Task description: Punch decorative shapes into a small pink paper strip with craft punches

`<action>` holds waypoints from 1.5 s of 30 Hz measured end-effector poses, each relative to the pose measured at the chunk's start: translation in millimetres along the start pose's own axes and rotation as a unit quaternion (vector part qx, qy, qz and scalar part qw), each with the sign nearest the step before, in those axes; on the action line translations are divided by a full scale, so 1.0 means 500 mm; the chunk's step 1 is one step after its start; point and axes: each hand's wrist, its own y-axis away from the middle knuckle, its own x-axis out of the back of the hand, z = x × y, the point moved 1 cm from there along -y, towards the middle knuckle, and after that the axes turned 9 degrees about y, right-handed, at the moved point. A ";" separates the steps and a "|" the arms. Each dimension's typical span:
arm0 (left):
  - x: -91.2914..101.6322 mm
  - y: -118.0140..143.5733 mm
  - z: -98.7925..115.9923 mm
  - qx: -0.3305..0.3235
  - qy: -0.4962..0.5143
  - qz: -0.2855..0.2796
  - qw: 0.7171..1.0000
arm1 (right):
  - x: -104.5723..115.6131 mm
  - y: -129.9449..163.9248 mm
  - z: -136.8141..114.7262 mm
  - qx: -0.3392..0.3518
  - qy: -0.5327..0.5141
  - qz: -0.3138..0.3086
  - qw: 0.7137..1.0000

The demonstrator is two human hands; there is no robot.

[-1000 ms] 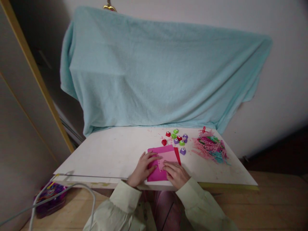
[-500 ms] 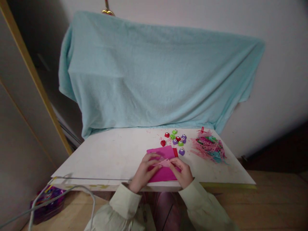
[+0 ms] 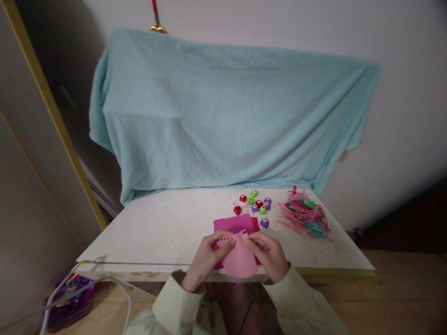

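My left hand (image 3: 206,255) and my right hand (image 3: 268,253) together hold up a light pink paper sheet (image 3: 240,258) by its top edge, which shows a row of punched holes. The sheet hangs over the near edge of the white table (image 3: 157,228). Under it lies a stack of magenta paper (image 3: 233,223) with a red sheet (image 3: 256,224) peeking out at its right. Just beyond the stack sits a cluster of small red, green and purple craft punches (image 3: 256,204).
A pile of pink and teal punched paper strips (image 3: 307,215) lies at the table's right. A light blue blanket (image 3: 226,111) hangs behind the table. White cables (image 3: 104,279) and a purple bag (image 3: 70,298) sit on the wooden floor at the left.
Both hands have picked the light pink sheet off the magenta stack and lifted it toward me, so it now hangs over the table's near edge.
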 end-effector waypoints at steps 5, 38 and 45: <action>-0.004 -0.004 -0.001 0.004 -0.002 0.009 1.000 | 0.003 0.003 -0.004 0.016 0.020 -0.004 1.000; 0.003 -0.003 0.000 -0.077 -0.110 0.002 0.991 | 0.019 0.010 -0.004 0.096 0.158 0.066 0.980; 0.013 0.023 0.018 -0.395 -0.412 -0.018 0.821 | 0.019 0.012 -0.030 0.218 0.283 0.108 0.928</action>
